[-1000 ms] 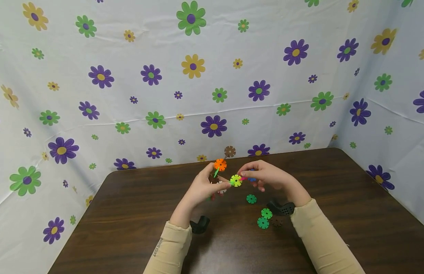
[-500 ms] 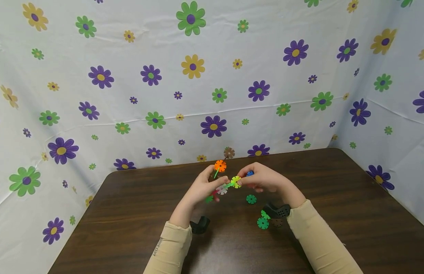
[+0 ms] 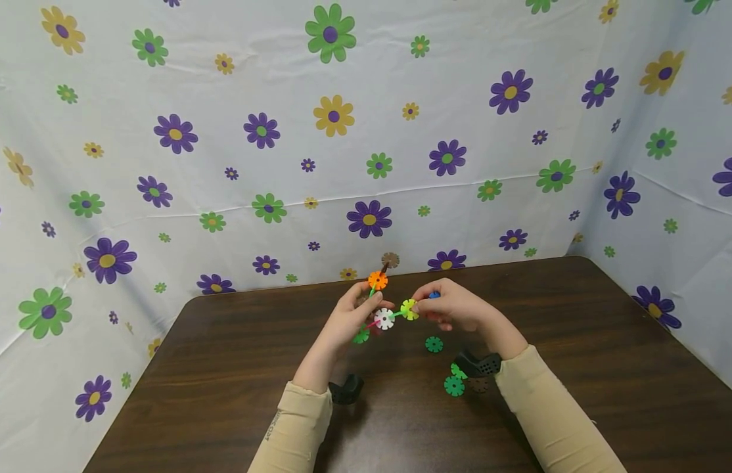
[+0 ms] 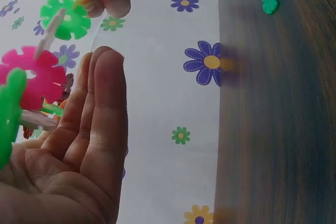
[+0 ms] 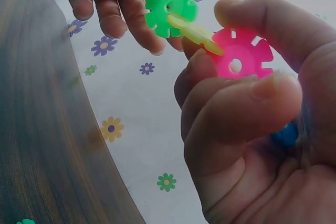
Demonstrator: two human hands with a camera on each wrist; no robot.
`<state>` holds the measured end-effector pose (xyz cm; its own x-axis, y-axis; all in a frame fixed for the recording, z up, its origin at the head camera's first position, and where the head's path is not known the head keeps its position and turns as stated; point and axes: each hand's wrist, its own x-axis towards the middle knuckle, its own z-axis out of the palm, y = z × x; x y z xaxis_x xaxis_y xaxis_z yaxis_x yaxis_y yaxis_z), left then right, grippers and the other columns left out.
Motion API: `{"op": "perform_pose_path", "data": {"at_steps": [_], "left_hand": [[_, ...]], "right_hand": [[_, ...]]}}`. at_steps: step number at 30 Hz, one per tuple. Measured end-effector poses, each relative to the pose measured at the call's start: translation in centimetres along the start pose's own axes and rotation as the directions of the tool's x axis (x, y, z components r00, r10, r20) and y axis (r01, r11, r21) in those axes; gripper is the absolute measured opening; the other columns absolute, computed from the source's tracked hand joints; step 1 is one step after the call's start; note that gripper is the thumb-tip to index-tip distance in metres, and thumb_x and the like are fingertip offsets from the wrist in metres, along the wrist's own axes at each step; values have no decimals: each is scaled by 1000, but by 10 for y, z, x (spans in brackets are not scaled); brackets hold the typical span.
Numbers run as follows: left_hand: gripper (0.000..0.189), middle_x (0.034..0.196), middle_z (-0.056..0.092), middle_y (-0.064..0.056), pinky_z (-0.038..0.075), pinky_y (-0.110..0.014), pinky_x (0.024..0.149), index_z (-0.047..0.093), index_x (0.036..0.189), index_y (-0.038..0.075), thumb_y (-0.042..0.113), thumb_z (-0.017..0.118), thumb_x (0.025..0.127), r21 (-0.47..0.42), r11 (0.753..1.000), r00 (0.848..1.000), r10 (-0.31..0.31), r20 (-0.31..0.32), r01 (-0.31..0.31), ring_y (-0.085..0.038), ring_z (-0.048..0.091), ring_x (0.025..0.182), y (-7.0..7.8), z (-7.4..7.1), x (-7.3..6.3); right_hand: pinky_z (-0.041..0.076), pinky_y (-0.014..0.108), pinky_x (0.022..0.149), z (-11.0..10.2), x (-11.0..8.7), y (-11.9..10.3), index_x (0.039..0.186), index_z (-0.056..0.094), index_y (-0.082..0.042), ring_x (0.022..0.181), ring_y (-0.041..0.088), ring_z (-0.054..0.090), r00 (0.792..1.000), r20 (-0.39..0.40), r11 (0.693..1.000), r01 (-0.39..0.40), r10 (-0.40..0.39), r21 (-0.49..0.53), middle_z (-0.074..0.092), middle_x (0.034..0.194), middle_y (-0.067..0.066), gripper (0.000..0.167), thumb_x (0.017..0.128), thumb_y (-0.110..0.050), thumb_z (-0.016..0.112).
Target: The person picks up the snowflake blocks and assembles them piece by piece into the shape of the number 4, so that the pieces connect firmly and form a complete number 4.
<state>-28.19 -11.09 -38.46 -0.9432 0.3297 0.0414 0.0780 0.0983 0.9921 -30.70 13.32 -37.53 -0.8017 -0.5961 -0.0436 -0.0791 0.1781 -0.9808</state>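
Observation:
A chain of notched plastic discs, slotted into one another, runs between the two hands above the table. In the head view it shows a brown disc (image 3: 391, 260), an orange disc (image 3: 378, 280), a white disc (image 3: 384, 319), a green disc (image 3: 361, 336) and a yellow disc (image 3: 409, 309). My left hand (image 3: 345, 322) lies against the chain with fingers extended; in the left wrist view a pink disc (image 4: 39, 80) hangs before its palm. Thumb and fingers of my right hand (image 3: 460, 305) pinch a pink disc (image 5: 257, 59) at the chain's other end. A blue disc (image 3: 434, 295) sits partly hidden in that hand.
Loose on the brown table (image 3: 224, 394) lie a teal disc (image 3: 434, 344), another teal disc (image 3: 454, 385), a green disc (image 3: 458, 371) and a dark brown disc (image 3: 479, 385), near the right wrist. A flowered curtain (image 3: 224, 118) rises behind the table.
The left thumb has drawn back from the green link beside the yellow disc, leaving the white disc in fuller view. The right hand has shifted slightly left, its fingertips now closer to the yellow disc.

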Motion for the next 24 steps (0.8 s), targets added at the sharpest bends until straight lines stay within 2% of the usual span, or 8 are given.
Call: {"op": "perform_pose_path", "data": {"at_steps": [3, 6, 8, 13, 16, 20, 24], "left_hand": [[50, 115, 65, -23, 55, -46, 72, 42, 139, 6, 30, 58, 98, -74, 997, 1000, -2, -14, 1, -20, 65, 84, 0, 1, 1], [52, 122, 59, -25, 54, -53, 72, 41, 141, 6, 28, 59, 98, -130, 992, 999, -2, -34, -3, -21, 64, 88, -1, 2, 2], [52, 124, 58, -22, 54, -54, 74, 42, 141, 6, 29, 59, 98, -154, 988, 999, -6, -33, 0, -28, 64, 92, -2, 2, 3], [44, 109, 62, -11, 55, -49, 77, 48, 130, 0, 26, 58, 97, -205, 979, 999, -8, 41, 16, -40, 62, 103, -4, 5, 4], [37, 106, 67, -8, 55, -48, 79, 53, 123, 1, 25, 60, 96, -247, 969, 995, -4, 99, 29, -34, 64, 101, -5, 8, 3], [34, 109, 68, -6, 54, -47, 81, 56, 120, 5, 28, 63, 95, -376, 926, 986, 37, 164, 28, -27, 65, 101, -7, 10, 2], [29, 110, 65, -6, 53, -46, 83, 58, 115, 9, 29, 63, 95, -492, 870, 978, 90, 187, 14, -26, 64, 103, -8, 11, -1]], "right_hand": [[41, 21, 40, -2, 0, 1, 100, 64, 6, 42, 11, 41, 1000, -8, 1000, 21, -21, 18, 55, 69, 9, 18, 93, -11, 62], [41, 21, 40, -4, -1, 2, 100, 63, 5, 42, 11, 41, 999, -36, 999, 35, -33, 42, 54, 67, 8, 18, 94, -12, 61], [41, 22, 40, -6, -1, 2, 100, 64, 4, 43, 11, 41, 997, -62, 997, 41, -37, 61, 54, 66, 6, 17, 94, -12, 62], [42, 23, 41, -11, -3, 0, 97, 65, 1, 45, 11, 40, 991, -124, 995, 58, -47, 87, 52, 64, 4, 13, 93, -11, 62], [43, 23, 41, -13, -5, -2, 97, 65, 0, 46, 11, 41, 988, -146, 994, 71, -58, 83, 53, 66, 4, 12, 92, -11, 62], [45, 23, 42, -14, -8, -4, 98, 64, 1, 46, 11, 42, 985, -159, 993, 86, -71, 86, 54, 68, 7, 13, 92, -10, 62], [45, 23, 42, -14, -9, -7, 99, 64, 3, 46, 11, 42, 983, -162, 991, 98, -82, 95, 54, 69, 8, 14, 92, -10, 62]]}}
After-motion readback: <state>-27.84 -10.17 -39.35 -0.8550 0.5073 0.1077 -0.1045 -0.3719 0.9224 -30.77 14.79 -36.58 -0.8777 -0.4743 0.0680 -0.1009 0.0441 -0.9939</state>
